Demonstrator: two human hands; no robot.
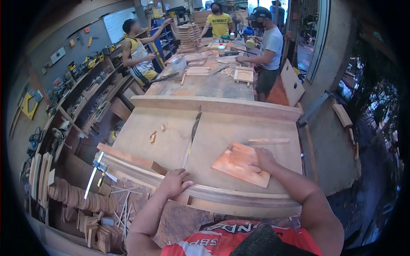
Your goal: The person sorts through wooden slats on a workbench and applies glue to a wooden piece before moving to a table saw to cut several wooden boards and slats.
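A flat, angled wooden board (234,161) lies on the plywood sled (171,128), right of the saw blade (197,126) in its slot. My right hand (264,160) holds the board at its right edge, thumb on top and some fingers partly hidden. My left hand (174,183) is closed over the sled's front rail (222,192), near the close end of the slot; its fingertips are partly hidden. A narrow wood strip (269,141) lies beyond the board. Small offcuts (153,135) sit left of the blade.
A tall back rail (213,104) crosses the sled's far side. Behind it, a worktable (171,88) carries stacked wood pieces (189,38) and bottles, with three people around it. Shelves of tools (89,64) line the left wall. Curved wooden pieces (81,196) and a clamp (94,175) are at lower left.
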